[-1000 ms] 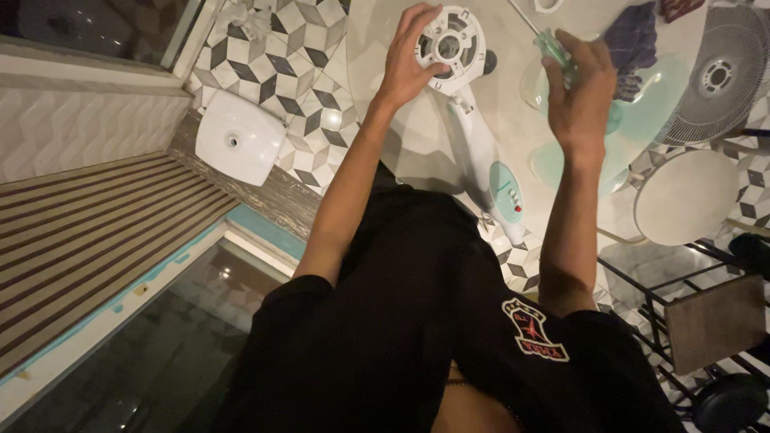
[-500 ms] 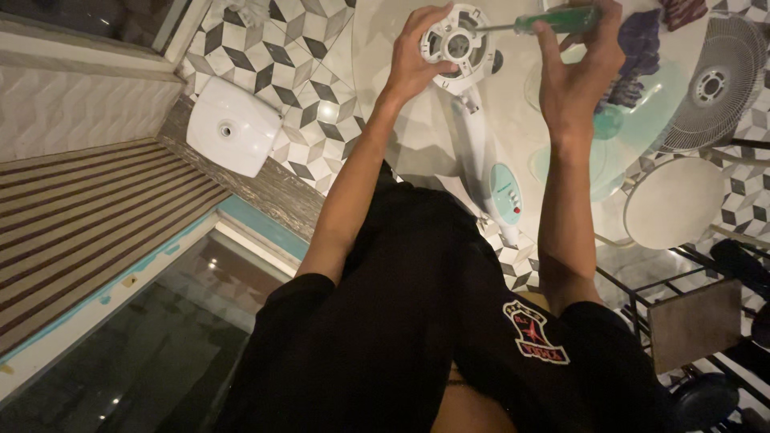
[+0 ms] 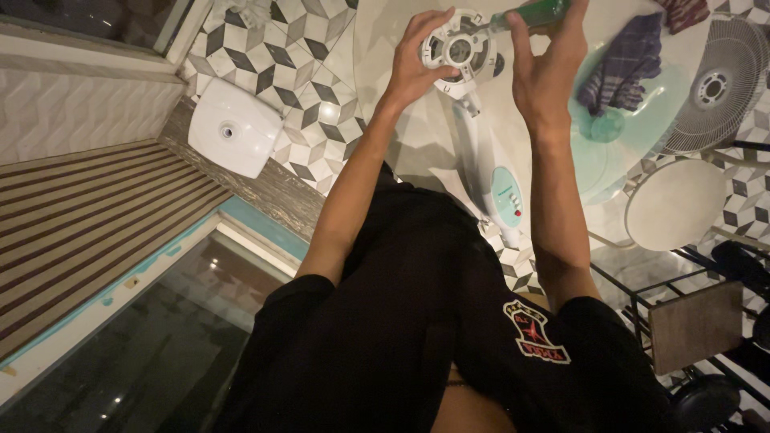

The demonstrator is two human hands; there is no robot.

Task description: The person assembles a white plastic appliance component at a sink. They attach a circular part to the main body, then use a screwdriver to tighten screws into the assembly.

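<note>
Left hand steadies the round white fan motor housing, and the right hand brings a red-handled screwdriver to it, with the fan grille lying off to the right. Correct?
Not quite: the screwdriver handle is green, not red, as the head view shows. The rest holds: the left hand steadies the round white fan motor housing, the right hand brings the screwdriver to it, and the fan grille lies off to the right.

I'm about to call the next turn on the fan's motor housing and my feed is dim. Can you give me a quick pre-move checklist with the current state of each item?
1. Left hand steadies the white motor housing: ok, fingers wrap its rim.
2. Right hand has a grip on the green-handled screwdriver: ok.
3. Screwdriver tip seated in a screw: cannot tell, the tip is too small to make out.
4. Fan stand lies flat on the table: ok.
5. Fan grille and cloth are away from the hands: ok, both off to the right.
6. Loose screws accounted for: cannot tell, none visible.
</note>
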